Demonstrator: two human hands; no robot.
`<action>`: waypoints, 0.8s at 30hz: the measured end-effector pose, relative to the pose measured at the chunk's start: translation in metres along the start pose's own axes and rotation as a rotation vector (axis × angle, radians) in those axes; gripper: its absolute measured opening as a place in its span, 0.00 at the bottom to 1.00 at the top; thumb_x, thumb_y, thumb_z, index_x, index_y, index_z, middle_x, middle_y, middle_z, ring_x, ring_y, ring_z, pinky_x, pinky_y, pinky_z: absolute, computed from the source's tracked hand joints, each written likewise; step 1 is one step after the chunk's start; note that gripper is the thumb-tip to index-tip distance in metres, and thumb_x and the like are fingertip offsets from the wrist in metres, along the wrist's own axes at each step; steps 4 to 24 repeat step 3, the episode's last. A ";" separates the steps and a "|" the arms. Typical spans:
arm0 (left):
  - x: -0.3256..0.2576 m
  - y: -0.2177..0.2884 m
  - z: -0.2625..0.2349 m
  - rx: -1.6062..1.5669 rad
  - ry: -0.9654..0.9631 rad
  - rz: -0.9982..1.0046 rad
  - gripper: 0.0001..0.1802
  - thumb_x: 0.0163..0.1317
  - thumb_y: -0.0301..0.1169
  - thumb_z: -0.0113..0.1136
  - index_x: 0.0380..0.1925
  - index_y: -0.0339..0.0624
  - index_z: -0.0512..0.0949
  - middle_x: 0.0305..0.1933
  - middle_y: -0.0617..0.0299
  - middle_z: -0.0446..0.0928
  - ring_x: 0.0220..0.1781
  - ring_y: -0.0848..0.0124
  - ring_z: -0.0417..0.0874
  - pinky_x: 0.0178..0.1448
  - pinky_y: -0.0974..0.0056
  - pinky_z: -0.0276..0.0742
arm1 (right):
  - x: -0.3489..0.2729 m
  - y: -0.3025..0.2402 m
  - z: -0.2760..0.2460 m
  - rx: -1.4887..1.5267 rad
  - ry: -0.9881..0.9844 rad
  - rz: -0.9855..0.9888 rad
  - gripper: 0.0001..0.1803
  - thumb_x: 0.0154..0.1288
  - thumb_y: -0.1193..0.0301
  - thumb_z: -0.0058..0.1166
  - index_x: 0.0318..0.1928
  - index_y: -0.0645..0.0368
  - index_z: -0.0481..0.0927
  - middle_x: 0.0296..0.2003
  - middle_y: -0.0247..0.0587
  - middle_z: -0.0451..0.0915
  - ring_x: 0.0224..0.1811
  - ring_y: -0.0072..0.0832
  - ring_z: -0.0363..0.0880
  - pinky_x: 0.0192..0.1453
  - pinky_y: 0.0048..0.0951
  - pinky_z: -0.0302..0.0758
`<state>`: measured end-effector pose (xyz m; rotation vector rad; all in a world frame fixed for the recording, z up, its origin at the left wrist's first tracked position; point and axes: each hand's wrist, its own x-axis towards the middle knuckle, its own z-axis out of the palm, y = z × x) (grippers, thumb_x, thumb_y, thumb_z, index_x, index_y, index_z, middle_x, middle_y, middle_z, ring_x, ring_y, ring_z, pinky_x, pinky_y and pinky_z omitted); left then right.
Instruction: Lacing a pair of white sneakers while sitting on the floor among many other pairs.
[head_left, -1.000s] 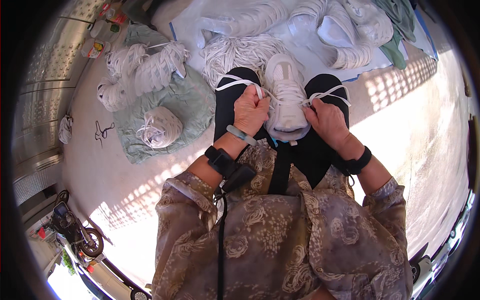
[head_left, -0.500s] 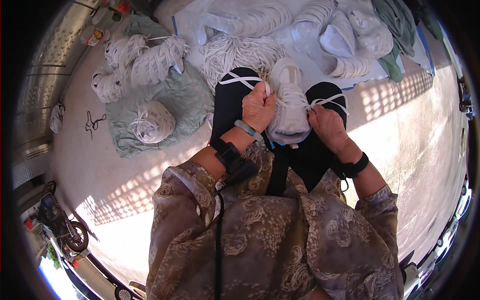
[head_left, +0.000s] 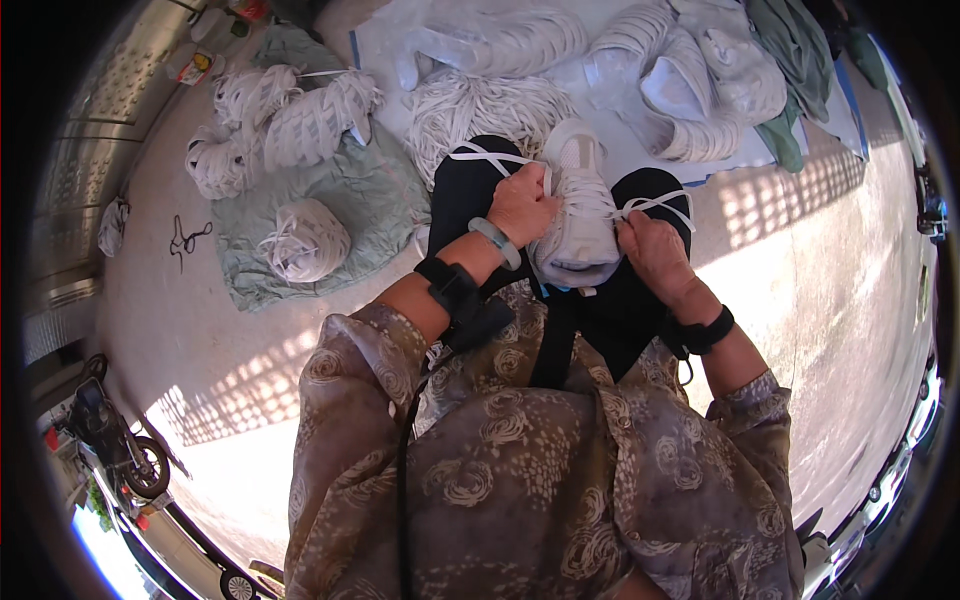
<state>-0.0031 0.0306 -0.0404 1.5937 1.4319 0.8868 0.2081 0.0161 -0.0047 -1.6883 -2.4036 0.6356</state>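
Note:
A white sneaker (head_left: 578,245) rests between my knees, its opening toward me and its toe pointing away. White laces cross its tongue. My left hand (head_left: 522,208) is closed at the shoe's left edge, pinching the left end of the white shoelace (head_left: 487,156), which trails over my dark-covered left knee. On the other side, my right hand (head_left: 654,248) is closed on the lace's right end (head_left: 668,201), which curves over my right knee. The fingertips of the left hand are partly hidden by its back.
Beyond my knees lies a heap of loose white laces (head_left: 490,105) on a pale sheet. Stacked white shoe parts (head_left: 690,90) sit far right, with more bundles (head_left: 310,125) at left. A wrapped white bundle (head_left: 308,240) stands on green cloth (head_left: 385,215); scissors (head_left: 186,238) lie beside it.
My left hand has shifted slightly right, closer against the shoe, with the lace still in its fingers. My right hand has barely moved.

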 end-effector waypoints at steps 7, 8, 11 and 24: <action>0.002 0.002 -0.003 0.041 -0.006 -0.206 0.14 0.48 0.30 0.62 0.29 0.39 0.66 0.17 0.61 0.73 0.19 0.66 0.76 0.25 0.62 0.71 | -0.003 -0.001 -0.005 0.096 -0.015 0.000 0.16 0.60 0.60 0.47 0.30 0.62 0.70 0.23 0.52 0.77 0.29 0.50 0.76 0.36 0.45 0.72; 0.002 0.002 -0.003 0.041 -0.006 -0.206 0.14 0.48 0.30 0.62 0.29 0.39 0.66 0.17 0.61 0.73 0.19 0.66 0.76 0.25 0.62 0.71 | -0.003 -0.001 -0.005 0.096 -0.015 0.000 0.16 0.60 0.60 0.47 0.30 0.62 0.70 0.23 0.52 0.77 0.29 0.50 0.76 0.36 0.45 0.72; 0.002 0.002 -0.003 0.041 -0.006 -0.206 0.14 0.48 0.30 0.62 0.29 0.39 0.66 0.17 0.61 0.73 0.19 0.66 0.76 0.25 0.62 0.71 | -0.003 -0.001 -0.005 0.096 -0.015 0.000 0.16 0.60 0.60 0.47 0.30 0.62 0.70 0.23 0.52 0.77 0.29 0.50 0.76 0.36 0.45 0.72; 0.002 0.002 -0.003 0.041 -0.006 -0.206 0.14 0.48 0.30 0.62 0.29 0.39 0.66 0.17 0.61 0.73 0.19 0.66 0.76 0.25 0.62 0.71 | -0.003 -0.001 -0.005 0.096 -0.015 0.000 0.16 0.60 0.60 0.47 0.30 0.62 0.70 0.23 0.52 0.77 0.29 0.50 0.76 0.36 0.45 0.72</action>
